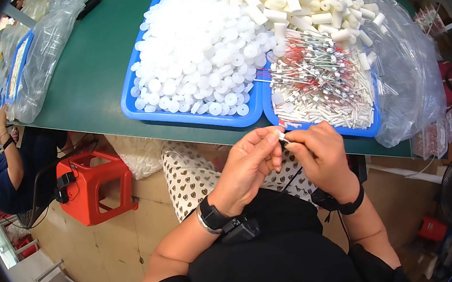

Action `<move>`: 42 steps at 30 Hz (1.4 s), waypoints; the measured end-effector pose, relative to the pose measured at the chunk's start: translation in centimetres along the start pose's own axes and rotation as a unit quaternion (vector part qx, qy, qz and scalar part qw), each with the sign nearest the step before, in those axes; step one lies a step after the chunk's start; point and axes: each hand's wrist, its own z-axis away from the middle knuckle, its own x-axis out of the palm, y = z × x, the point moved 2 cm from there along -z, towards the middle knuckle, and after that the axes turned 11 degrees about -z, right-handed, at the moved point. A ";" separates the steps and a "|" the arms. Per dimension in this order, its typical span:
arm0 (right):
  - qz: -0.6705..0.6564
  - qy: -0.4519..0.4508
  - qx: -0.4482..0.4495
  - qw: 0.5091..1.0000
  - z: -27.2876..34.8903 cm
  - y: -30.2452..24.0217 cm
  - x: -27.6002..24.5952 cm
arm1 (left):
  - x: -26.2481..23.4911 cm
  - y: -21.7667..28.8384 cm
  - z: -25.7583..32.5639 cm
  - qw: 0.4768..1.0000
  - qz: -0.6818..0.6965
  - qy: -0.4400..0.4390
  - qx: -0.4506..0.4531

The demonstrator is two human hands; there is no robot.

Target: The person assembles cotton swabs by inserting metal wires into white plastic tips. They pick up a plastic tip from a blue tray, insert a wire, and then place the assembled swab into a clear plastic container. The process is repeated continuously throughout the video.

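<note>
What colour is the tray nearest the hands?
The tray is blue, best seen in the head view.

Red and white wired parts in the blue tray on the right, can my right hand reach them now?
Likely yes: your right hand is beside the blue tray, and nothing visible blocks the way to the wired parts. It looks busy, though, at a small white piece with your left hand.

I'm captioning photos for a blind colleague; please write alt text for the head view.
A person's left hand pinches a small white piece, with the right hand close beside it, in front of a green table. On the table, one blue tray holds translucent white discs; another blue tray holds thin red, green and white parts, with cream cylinders heaped behind.
</note>
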 end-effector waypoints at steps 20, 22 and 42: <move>0.088 0.008 -0.037 0.995 -1.1 0.7 -2.3 | -0.3 1.2 0.6 0.998 0.027 0.039 0.045; 0.058 0.003 -0.032 0.998 -1.0 0.3 -2.1 | -0.3 1.4 0.6 0.997 0.029 0.039 0.058; 0.066 0.030 -0.076 0.994 -0.9 0.0 -2.0 | -0.5 1.5 0.4 0.996 0.045 0.033 0.069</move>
